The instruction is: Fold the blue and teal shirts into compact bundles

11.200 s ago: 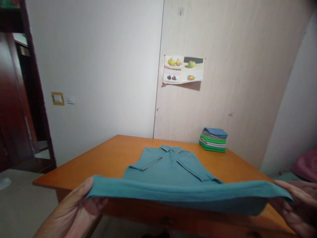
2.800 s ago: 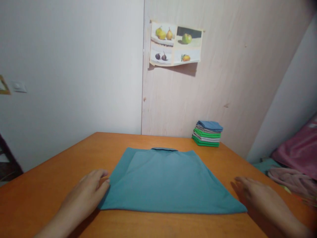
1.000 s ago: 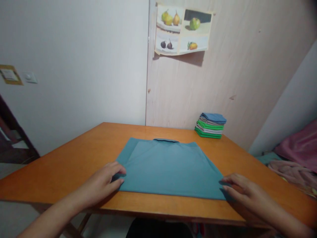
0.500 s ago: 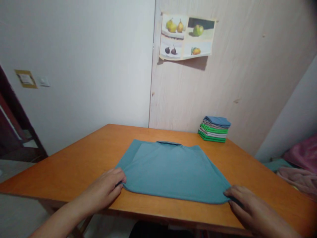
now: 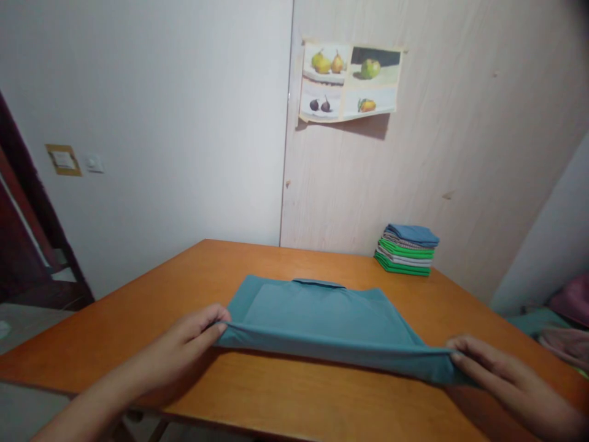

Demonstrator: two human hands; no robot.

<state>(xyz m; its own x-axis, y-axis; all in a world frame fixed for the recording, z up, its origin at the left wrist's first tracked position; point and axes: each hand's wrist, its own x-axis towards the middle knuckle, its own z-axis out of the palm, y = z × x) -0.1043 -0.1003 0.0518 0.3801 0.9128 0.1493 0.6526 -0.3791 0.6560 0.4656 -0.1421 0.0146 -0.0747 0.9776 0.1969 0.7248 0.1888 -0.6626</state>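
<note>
The teal shirt point(image 5: 322, 316) lies mid-table point(image 5: 138, 319), its near hem lifted and stretched between the left hand point(image 5: 193, 334) pinching the 9 o'clock corner and the right hand point(image 5: 494, 371) pinching the 3 o'clock corner.

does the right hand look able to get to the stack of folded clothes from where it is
Probably yes. The right hand pinches the shirt corner, so it must let go first; bare table lies between it and the stack at the far right edge.
</note>
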